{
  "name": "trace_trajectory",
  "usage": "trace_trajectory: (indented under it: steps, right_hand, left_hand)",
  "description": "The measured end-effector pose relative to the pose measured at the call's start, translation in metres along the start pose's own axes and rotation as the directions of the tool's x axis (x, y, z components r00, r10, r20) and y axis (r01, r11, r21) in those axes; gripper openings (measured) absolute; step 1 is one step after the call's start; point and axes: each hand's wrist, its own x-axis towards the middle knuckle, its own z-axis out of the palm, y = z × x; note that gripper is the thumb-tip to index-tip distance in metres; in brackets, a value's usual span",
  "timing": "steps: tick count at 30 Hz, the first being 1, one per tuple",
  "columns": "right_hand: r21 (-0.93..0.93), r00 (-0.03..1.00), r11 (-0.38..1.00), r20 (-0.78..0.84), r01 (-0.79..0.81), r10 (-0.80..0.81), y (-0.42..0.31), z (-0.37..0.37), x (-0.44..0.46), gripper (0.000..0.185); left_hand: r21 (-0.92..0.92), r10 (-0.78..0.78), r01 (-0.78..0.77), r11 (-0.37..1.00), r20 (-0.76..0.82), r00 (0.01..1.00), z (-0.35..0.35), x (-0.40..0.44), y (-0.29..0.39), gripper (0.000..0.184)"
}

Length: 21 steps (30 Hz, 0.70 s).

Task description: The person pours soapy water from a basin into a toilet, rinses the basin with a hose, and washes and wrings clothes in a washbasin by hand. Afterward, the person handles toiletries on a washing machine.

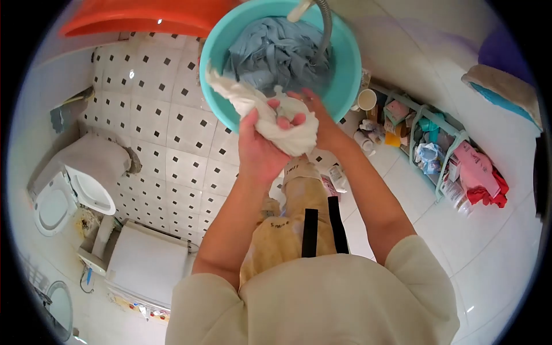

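A bunched white cloth [282,129] is held up over the near rim of a turquoise basin [211,63]. My left hand [260,141] grips it from the left, with fingertips curled through its folds. On the right side, my right hand [326,123] presses against the same cloth; its fingers are partly blurred and partly behind the fabric. Inside the basin lies a crumpled blue-grey cloth [276,52] in water. A grey flexible hose [326,29] with a pale head hangs over the basin's far side.
An orange-red basin [149,17] stands at the upper left. To the right, a pale green rack [440,123] carries bottles and cloths, with a white cup [367,99] beside it. A toilet [75,192] and a white-topped appliance [146,261] are at the left on the tiled floor [155,132].
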Motion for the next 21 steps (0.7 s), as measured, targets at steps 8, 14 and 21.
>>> trace_trajectory:
  steps: [8, 14, 21]
  right_hand:
    - [-0.496, 0.921, 0.848, 0.209, -0.19, 0.328, 0.078, -0.058, 0.039, 0.063]
    - [-0.812, 0.94, 0.55, 0.007, -0.194, 0.342, 0.076, -0.009, 0.053, 0.06]
    - [-0.905, 0.931, 0.425, 0.158, 0.003, 0.329, 0.138, -0.02, 0.084, 0.044]
  left_hand:
    - [0.749, 0.199, 0.031, 0.662, -0.215, 0.956, -0.028, 0.019, 0.036, 0.034]
    - [0.798, 0.407, 0.536, -0.276, -0.408, 0.817, -0.14, 0.101, 0.024, 0.039]
    - [0.777, 0.429, 0.604, -0.177, -0.491, 0.758, -0.186, 0.148, 0.026, 0.042]
